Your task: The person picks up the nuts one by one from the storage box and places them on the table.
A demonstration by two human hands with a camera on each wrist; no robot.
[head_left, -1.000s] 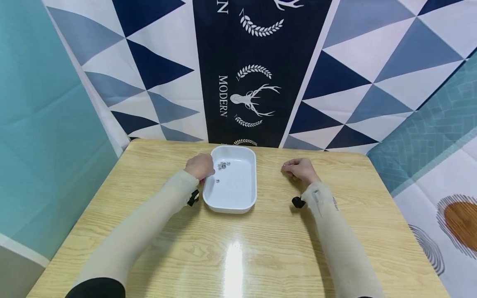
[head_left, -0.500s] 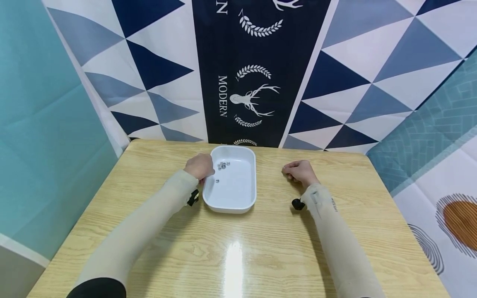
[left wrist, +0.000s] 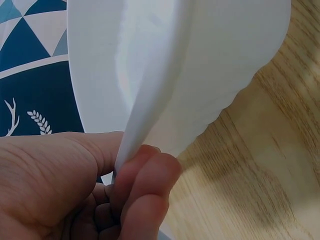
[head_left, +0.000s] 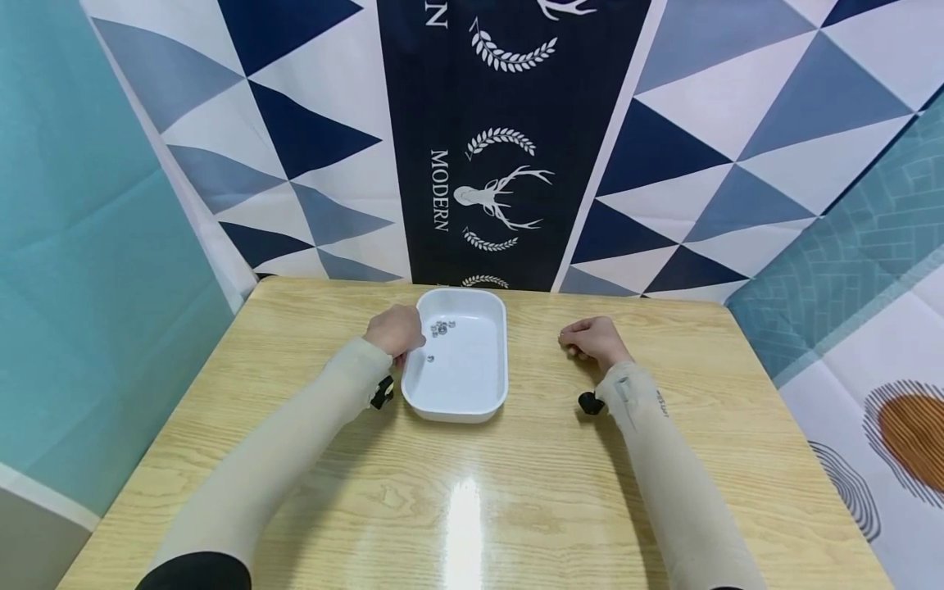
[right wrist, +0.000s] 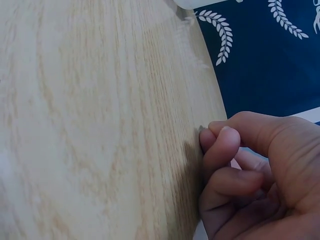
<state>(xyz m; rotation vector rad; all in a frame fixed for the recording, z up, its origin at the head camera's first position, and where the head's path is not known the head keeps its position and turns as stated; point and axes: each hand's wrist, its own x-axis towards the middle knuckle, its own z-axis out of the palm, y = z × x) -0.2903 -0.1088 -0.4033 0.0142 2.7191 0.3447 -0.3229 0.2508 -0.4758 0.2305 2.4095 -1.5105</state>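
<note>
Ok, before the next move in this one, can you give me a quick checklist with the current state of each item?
1. Tray upright on the table: ok.
2. Left hand steadying the tray: ok, thumb and fingers pinch its side wall.
3. Small pieces inside the tray: ok, a little cluster plus one lone piece nearer the person.
4. Right hand over the tray: not ok, it is off to the tray's right, near the tabletop.
5. Tiny thing at the right fingertips matches the pieces in the tray: cannot tell, too little of it shows.
</note>
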